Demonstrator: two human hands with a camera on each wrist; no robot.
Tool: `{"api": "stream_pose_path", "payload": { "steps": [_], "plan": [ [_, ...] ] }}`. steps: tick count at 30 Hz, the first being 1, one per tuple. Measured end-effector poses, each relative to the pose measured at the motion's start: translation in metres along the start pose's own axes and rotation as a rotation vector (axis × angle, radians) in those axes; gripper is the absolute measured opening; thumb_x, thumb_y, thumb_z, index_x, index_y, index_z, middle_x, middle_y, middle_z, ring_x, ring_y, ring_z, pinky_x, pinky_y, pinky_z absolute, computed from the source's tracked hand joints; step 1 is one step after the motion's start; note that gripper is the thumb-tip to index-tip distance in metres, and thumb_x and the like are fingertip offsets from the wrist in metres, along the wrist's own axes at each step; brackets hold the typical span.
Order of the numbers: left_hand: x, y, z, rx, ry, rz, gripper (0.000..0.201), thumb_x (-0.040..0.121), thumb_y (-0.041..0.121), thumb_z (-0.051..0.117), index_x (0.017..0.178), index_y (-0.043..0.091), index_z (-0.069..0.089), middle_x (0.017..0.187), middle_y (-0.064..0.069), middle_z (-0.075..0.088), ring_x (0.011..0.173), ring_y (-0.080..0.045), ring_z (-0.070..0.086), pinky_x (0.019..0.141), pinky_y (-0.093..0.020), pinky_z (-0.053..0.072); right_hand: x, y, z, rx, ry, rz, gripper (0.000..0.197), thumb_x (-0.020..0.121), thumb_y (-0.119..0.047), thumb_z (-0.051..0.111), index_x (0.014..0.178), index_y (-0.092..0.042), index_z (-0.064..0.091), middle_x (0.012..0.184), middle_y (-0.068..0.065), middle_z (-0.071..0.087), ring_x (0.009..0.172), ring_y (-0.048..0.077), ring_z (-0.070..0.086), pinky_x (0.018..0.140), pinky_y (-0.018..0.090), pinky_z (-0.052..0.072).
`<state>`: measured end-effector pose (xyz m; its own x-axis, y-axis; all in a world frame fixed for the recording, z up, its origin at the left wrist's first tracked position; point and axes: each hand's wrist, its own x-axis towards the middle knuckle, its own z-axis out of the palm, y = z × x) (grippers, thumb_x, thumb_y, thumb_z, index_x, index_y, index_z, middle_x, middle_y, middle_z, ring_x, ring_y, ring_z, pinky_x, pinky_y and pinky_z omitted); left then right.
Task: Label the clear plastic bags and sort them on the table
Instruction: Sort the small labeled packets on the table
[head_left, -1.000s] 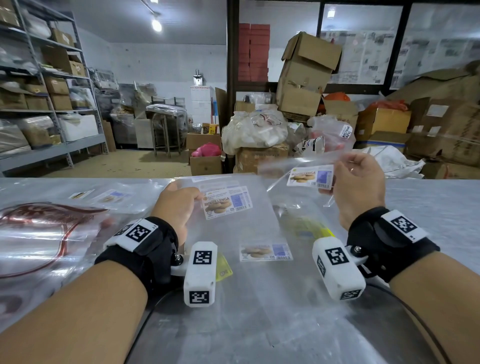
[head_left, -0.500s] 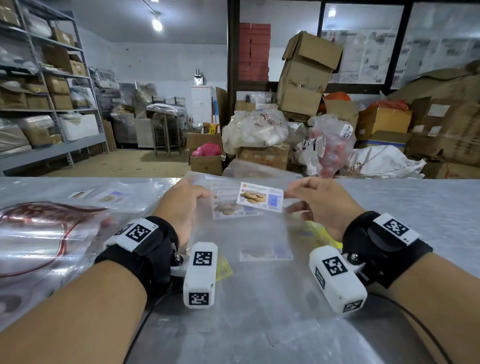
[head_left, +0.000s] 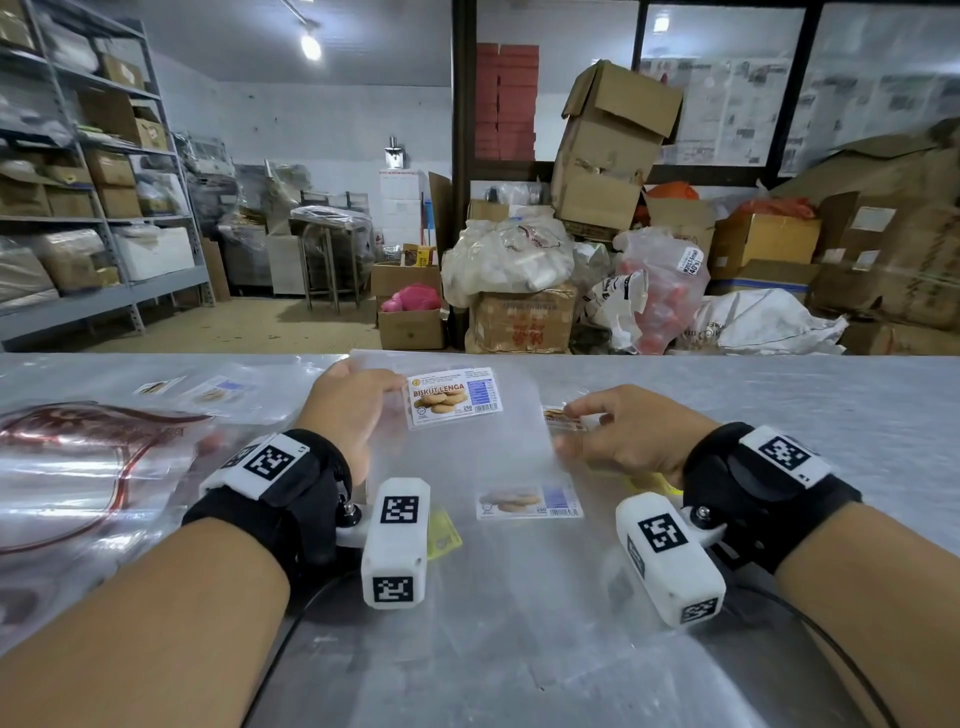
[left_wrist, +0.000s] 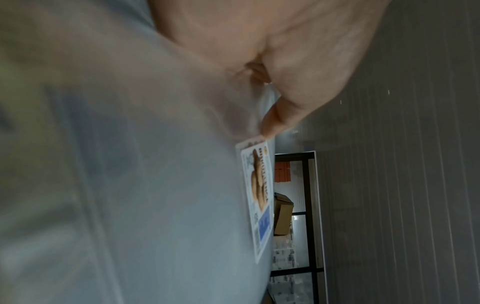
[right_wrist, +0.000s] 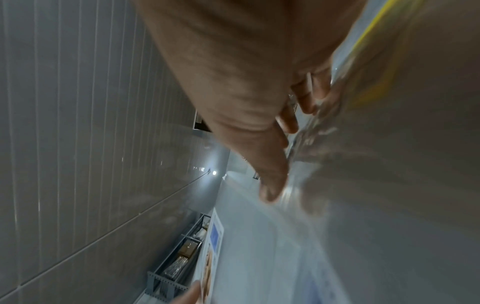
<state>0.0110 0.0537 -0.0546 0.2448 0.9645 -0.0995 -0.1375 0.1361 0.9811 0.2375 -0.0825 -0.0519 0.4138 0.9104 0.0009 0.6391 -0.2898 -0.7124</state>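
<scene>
left hand: fingers pinch the left edge of the top clear bag, thumb tip right at the label corner in the left wrist view. Judgement: it pins the bag so it doesn't slide while it gets squared on the pile.
right hand: fingers loosely curled, narrow, tips on crinkled clear film at the bag's 3 o'clock edge. Can't tell if it pinches the film or only touches it. A small printed label piece sits right at the fingertips; can't tell if held.
BISKUT LENGA label: stuck flat on the top bag, near its far edge, face up, text readable from the person's side. Judgement: labelling of this bag is done, placing is the step in hand.
lower bag label: same kind of label, hazy through film, at 6 o'clock from the top one. Judgement: labelled bags are stacked here, mid table, to keep one sort group together.
left pile: more labelled bags at 9 o'clock, well apart from the hands. Judgement: a separate sort group.
red-print bags: large clear bags with red print at 8 o'clock, untouched.
yellow strip: pokes out under the film near the left wrist camera; what it is, can't tell.
risk: judgement only, thin slick film shifts easily, so both edges need holding until it lies flat.
</scene>
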Motion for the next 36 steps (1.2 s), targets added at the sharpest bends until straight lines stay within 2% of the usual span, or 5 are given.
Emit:
{"api": "stream_pose_path", "payload": {
  "steps": [8,14,23,32,36],
  "plan": [
    [0.000,0.000,0.001,0.025,0.042,0.005,0.071,0.092,0.012,0.066,0.154,0.021,0.032,0.119,-0.013,0.069,0.119,-0.033,0.061,0.112,-0.049,0.041,0.001,0.002,0.001,0.124,0.018,0.011,0.020,0.074,-0.016,0.089,0.091,-0.015,0.078,0.098,0.000,0.075,0.064,0.006,0.069,0.058,0.018,0.054],
    [-0.007,0.003,0.002,0.044,0.049,0.001,0.072,0.094,0.011,0.063,0.157,0.021,0.029,0.113,-0.012,0.072,0.118,-0.030,0.062,0.113,-0.048,0.040,0.005,0.003,0.001,0.036,0.146,-0.031,0.011,0.084,-0.025,0.081,0.075,-0.020,0.078,0.083,0.000,0.076,0.082,0.018,0.068,0.073,0.030,0.056],
    [-0.012,0.005,0.002,0.107,0.055,0.019,0.058,0.097,0.008,0.059,0.152,0.015,0.042,0.115,0.003,0.067,0.113,-0.022,0.060,0.111,-0.041,0.042,0.010,0.003,-0.005,0.291,0.377,-0.030,0.018,0.100,-0.018,0.057,0.083,-0.017,0.063,0.090,0.002,0.071,0.072,0.017,0.060,0.062,0.026,0.043],
    [-0.015,0.006,0.003,0.224,0.062,0.006,0.017,0.100,0.009,0.054,0.111,0.021,0.055,0.110,-0.002,0.063,0.094,-0.020,0.059,0.093,-0.036,0.047,-0.004,-0.016,-0.021,1.208,0.530,-0.242,0.011,0.108,-0.014,0.039,0.113,-0.010,0.049,0.095,-0.002,0.075,0.081,0.028,0.075,0.062,0.035,0.057],
    [-0.022,0.007,0.007,0.214,-0.005,-0.012,0.044,0.098,0.006,0.052,0.139,0.022,0.047,0.113,-0.008,0.068,0.095,-0.023,0.067,0.100,-0.039,0.050,-0.003,-0.017,-0.026,1.518,0.350,-0.149,0.020,0.106,-0.011,0.042,0.120,-0.003,0.054,0.128,0.014,0.065,0.085,0.027,0.076,0.059,0.029,0.060]
  ]
}}
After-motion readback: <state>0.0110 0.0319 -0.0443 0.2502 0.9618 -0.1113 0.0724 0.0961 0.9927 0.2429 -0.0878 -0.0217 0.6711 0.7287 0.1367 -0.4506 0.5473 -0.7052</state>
